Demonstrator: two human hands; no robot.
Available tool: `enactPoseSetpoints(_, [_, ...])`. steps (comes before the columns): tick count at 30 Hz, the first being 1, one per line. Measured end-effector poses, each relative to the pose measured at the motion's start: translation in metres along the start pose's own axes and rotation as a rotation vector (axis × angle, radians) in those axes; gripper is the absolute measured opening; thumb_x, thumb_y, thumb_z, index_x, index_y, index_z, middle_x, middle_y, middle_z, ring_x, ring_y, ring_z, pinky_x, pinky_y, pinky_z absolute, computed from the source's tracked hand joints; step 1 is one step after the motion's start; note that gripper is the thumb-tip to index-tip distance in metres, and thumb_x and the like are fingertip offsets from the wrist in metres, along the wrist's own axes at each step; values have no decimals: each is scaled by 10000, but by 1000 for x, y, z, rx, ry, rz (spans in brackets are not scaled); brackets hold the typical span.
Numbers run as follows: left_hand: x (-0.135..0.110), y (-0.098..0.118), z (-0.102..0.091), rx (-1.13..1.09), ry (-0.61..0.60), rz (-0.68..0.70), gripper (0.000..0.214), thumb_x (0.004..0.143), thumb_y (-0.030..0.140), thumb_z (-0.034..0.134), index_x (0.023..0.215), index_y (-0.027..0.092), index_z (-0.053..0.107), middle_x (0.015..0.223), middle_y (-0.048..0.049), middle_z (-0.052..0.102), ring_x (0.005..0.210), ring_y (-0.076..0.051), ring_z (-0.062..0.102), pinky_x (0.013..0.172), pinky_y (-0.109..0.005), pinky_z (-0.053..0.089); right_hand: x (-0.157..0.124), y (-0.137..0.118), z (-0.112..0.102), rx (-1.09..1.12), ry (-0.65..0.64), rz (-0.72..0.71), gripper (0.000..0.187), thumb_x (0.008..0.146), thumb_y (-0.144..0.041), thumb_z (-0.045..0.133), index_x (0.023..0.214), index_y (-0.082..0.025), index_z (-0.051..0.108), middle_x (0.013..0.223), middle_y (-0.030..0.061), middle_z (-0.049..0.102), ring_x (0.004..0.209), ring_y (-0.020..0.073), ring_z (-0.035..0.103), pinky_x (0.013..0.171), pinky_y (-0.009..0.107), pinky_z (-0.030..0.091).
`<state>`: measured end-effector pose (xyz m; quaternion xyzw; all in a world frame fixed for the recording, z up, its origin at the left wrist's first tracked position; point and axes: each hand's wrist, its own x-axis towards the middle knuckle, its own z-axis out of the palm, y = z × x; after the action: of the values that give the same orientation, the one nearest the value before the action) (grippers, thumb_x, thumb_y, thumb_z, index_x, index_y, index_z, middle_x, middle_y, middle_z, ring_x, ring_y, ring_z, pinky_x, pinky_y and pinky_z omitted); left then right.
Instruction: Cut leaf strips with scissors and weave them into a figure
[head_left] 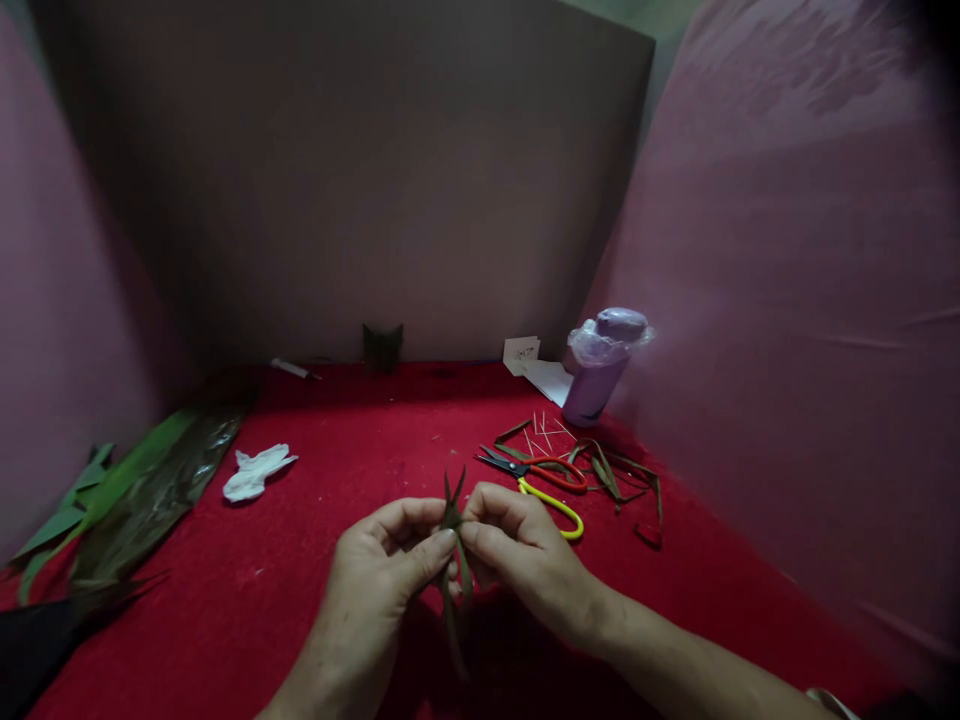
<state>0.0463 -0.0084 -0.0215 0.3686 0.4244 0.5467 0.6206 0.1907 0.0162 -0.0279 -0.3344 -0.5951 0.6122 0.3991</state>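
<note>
Between my two hands is a small piece of folded leaf strips [452, 515], dull green, with two pointed ends up and longer strips hanging below. My left hand [390, 565] pinches it from the left with thumb and fingers. From the right, my right hand [517, 550] pinches the same piece, its fingertips meeting the left ones. The fingers hide much of its middle. Just beyond my right hand lie scissors [517, 468] with one red and one yellow handle loop, blades pointing left.
Toothpicks [546, 438] and brown leaf strips [611, 470] lie behind the scissors. A purple bottle [596, 385] stands near white cards [547, 380]. A crumpled tissue [256, 473], a syringe [292, 369], a dark green leaf piece [382, 350] and long leaves [146, 480] lie around the red cloth [337, 430].
</note>
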Motion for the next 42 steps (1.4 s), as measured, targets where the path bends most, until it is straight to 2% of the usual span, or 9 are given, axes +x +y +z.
enactPoseSetpoints(4, [0,1,2,0,33,3,193,596,154,747,767,123,662,609,-1,650,465,-102,568,482,-222,479,-2,1,-1,-87,-22,-52,141,825,-226,491,698,-169,472,609,-21,539,538,82,475,506,195,363])
enactPoseSetpoints(10, [0,0,3,-18,85,-7,230,556,149,762,753,117,646,581,-5,653,431,-110,565,447,-226,474,-2,-2,-1,-44,-75,-73,106,820,-151,456,727,-168,504,615,-18,569,543,80,506,506,187,377])
enactPoseSetpoints(16, [-1,-2,3,-20,51,-35,197,587,162,750,747,115,647,546,-7,644,433,-106,557,448,-220,474,-1,-3,-3,-129,-101,-48,99,791,-144,452,721,-156,521,641,-3,590,552,86,510,500,188,370])
enactPoseSetpoints(19, [-1,-1,3,-19,23,-44,192,590,161,755,748,123,655,597,-4,655,447,-101,563,460,-224,484,-2,-2,-4,-178,-69,-39,99,781,-146,444,698,-162,496,634,-5,582,552,96,529,498,197,372])
enactPoseSetpoints(23, [1,1,2,19,-70,-38,218,594,170,767,789,130,677,670,-20,676,517,-106,587,507,-220,493,-2,-3,-4,-165,-12,-48,111,767,-146,434,660,-175,451,543,-37,510,517,103,529,489,204,378])
enactPoseSetpoints(26, [1,1,1,38,-106,-55,218,616,209,761,806,139,679,626,-14,664,497,-106,573,491,-228,482,-1,-4,-4,-176,0,-47,102,759,-159,432,660,-179,441,523,-46,483,491,99,506,470,204,364])
enactPoseSetpoints(30, [0,0,1,69,-76,-68,212,641,277,746,791,144,679,557,4,626,451,-99,545,462,-229,464,-2,-4,-4,-266,20,-54,98,749,-164,440,653,-177,450,531,-42,476,482,91,472,456,201,327])
enactPoseSetpoints(36, [-1,-1,4,84,-23,-68,165,637,255,740,734,138,676,491,18,587,397,-86,503,409,-209,437,-4,-6,-3,-358,-25,-61,119,764,-169,443,654,-167,488,580,-15,531,522,99,486,475,209,332])
enactPoseSetpoints(42, [-2,-2,5,77,1,-44,178,639,272,739,721,128,675,494,15,580,400,-85,493,390,-203,431,-3,-2,-5,-389,-66,-57,161,744,-98,414,715,-162,559,599,-23,533,534,91,476,487,199,334])
